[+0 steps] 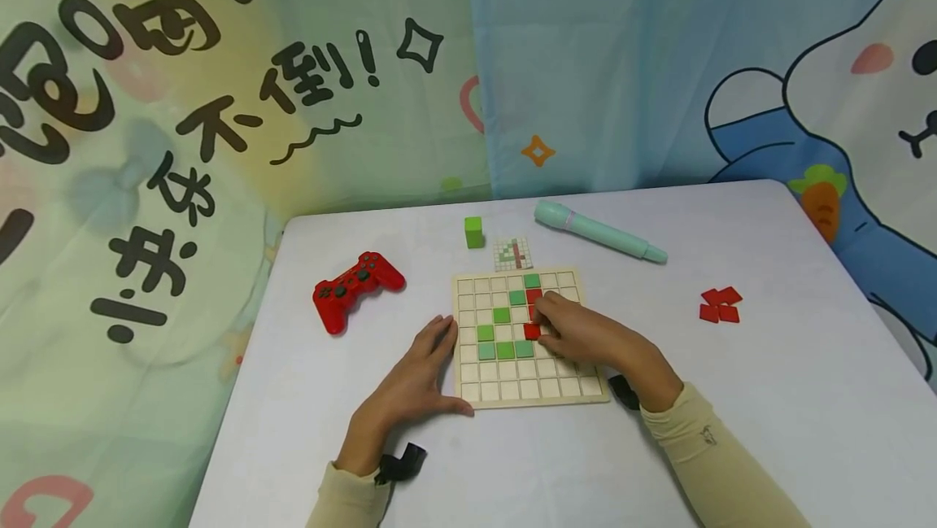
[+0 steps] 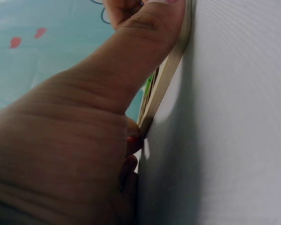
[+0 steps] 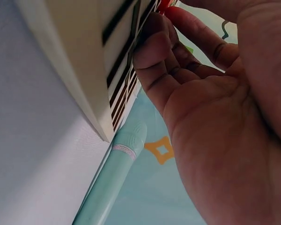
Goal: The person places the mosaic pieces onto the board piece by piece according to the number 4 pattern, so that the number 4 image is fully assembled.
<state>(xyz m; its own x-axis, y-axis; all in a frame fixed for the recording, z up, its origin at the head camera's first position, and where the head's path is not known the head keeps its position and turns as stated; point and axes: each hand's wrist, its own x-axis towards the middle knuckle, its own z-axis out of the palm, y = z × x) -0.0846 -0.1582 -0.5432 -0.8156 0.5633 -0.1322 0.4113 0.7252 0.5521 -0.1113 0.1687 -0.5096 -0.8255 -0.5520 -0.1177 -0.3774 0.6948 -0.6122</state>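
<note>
A wooden grid board lies on the table, with green and red square tiles in some of its cells. My left hand rests at its lower left corner, the fingers along the left side and the thumb at the front edge. In the left wrist view, the thumb touches the board's wooden edge. Over the right part of the grid, my right hand pinches a red tile at the fingertips. Red also shows by those fingers in the right wrist view, partly hidden.
Behind the board are a small pattern card, a green block and a mint-green marker-shaped stick. A red game controller lies to the left. Several loose red tiles lie at the right on the white table.
</note>
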